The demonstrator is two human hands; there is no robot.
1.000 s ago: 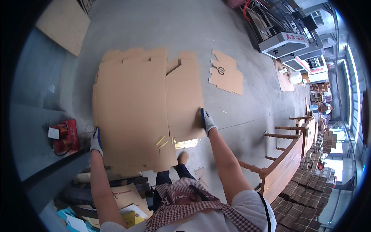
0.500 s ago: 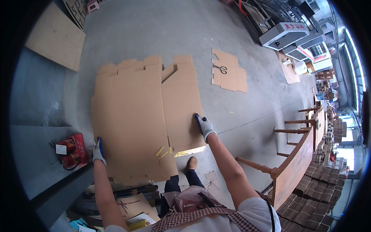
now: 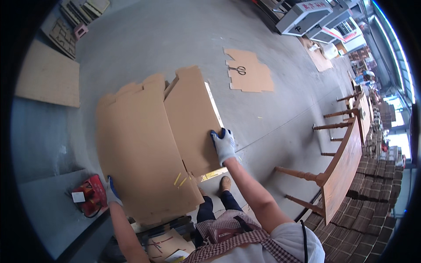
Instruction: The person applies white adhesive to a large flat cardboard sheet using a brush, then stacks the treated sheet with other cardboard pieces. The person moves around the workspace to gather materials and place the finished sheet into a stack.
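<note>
A large flat brown cardboard box blank (image 3: 131, 140) spans the space before me, slotted flaps along its far end and a crease dividing off the narrower right panel. My left hand (image 3: 113, 192), in a white glove with blue palm, grips its left edge near the close corner. On the right edge my gloved right hand (image 3: 224, 145) is closed with the thumb over the panel; its other fingers are partly hidden. Short yellow strips (image 3: 180, 180) mark the near part of the blank. A pale surface with a yellow edge (image 3: 213, 174) shows from beneath it.
Scissors (image 3: 239, 70) lie on a smaller cardboard piece (image 3: 252, 72) on the floor ahead. A red machine (image 3: 93, 195) sits at my left. Wooden tables with turned legs (image 3: 340, 160) stand right, before stacked cardboard bundles (image 3: 372, 193). A board (image 3: 48, 74) leans far left.
The blank has tilted and bowed, its far end swinging left and its right edge lifting to bare a pale strip below. My right hand has shifted its hold on that edge. The view has turned.
</note>
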